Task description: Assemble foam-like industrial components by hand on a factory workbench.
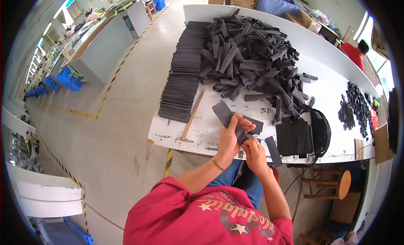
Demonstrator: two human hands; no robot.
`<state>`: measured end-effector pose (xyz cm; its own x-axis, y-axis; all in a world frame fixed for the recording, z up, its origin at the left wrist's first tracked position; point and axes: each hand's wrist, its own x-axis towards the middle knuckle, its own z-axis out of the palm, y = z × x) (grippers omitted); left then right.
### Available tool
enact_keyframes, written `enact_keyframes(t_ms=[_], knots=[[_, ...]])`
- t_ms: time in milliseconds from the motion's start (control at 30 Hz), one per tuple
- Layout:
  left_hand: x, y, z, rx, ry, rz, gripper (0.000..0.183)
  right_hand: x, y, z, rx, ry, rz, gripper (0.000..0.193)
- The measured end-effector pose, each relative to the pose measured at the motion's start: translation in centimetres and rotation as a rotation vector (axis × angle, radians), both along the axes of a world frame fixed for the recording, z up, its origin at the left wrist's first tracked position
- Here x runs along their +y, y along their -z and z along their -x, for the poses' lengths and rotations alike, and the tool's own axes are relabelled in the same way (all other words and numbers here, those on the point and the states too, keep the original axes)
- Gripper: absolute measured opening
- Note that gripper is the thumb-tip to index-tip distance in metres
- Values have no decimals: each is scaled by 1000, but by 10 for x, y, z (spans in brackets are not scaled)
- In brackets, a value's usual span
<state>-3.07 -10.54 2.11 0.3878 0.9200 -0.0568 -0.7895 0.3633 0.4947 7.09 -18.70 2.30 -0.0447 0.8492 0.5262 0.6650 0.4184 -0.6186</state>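
Note:
A dark grey, flat strip of fabric-like material (222,111) is held between my two hands above the front edge of the white table (210,137). My left hand (229,137) grips its middle, thumb on top and fingers curled behind. At the strip's near end, the fingertips of my right hand (254,152) are pinched on it. Behind my hands lie a few dark flat pieces (255,126), partly covered by the left fingers. Another narrow dark strip (273,151) lies by my right hand, reaching over the table edge.
A big heap of rolled dark pieces (252,59) fills the table's far middle, beside a long neat row of stacked strips (181,76). A wooden stick (193,114) lies nearby. To the right are flat black pieces (290,137), a round black object (322,133) and a stool (345,185).

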Motion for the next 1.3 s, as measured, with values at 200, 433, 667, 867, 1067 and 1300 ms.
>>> enact_keyframes(t_ms=[200, 433, 667, 867, 1067, 1300], knots=[[-5, -6, -1, -13, -13, -4, 29, 4, -2, -1, 40, -5, 5, 18], [-5, -6, -5, -11, -31, -20, 27, 6, -5, -4, 57, -3, 76, 16], [-6, -9, -3, -37, -40, -8, 27, 10, -7, -3, 66, 2, 68, 11], [0, -3, -5, -46, -17, 23, 28, 11, -7, -5, 69, 13, 91, 9], [10, -7, -8, -47, 15, 6, 29, 17, -1, 15, 514, 223, 113, 19], [8, -15, -9, -73, 46, -210, 27, 0, -6, 23, 1047, 310, 34, 9]])
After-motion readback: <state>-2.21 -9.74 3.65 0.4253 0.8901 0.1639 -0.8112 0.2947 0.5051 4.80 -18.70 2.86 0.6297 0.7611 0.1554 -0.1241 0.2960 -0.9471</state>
